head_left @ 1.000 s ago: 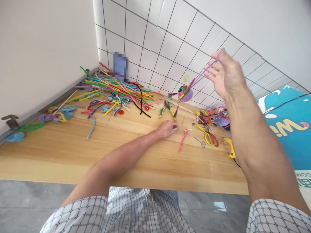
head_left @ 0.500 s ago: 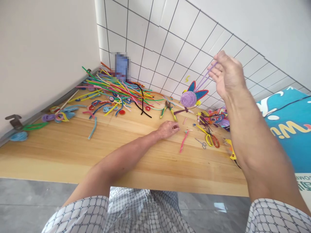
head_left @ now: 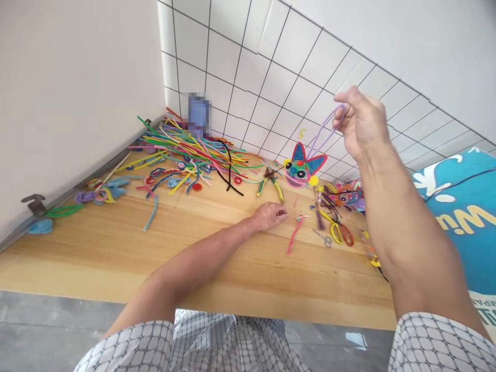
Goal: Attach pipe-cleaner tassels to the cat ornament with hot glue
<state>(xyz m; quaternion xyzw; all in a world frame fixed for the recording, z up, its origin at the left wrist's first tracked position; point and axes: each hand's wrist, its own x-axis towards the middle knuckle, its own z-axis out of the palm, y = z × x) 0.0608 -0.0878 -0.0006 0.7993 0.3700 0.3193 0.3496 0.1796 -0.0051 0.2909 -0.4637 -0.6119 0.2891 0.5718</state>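
Observation:
My right hand is raised at the right, its fingers closed on the purple loop of a hanging ornament. That ornament is a pipe-cleaner animal face with blue, red-edged ears, big black-and-white eyes, a pink mouth and yellow bobbles at the sides. It dangles above the table, face towards me, and a dark purple tassel shows below it. On the tabletop rests my left hand, fingers curled in a loose fist with nothing visible in them. Green-and-yellow pliers lie just beyond it.
Many coloured pipe cleaners are heaped at the back left. Yellow-and-red scissors, small scissors and a pink pipe-cleaner piece lie at the right on the wooden table. A blue printed board stands far right.
The hanging ornament has turned from its purple coiled back to its face and sits slightly lower in view. My right fingers have shifted on the loop. My left hand stays on the table.

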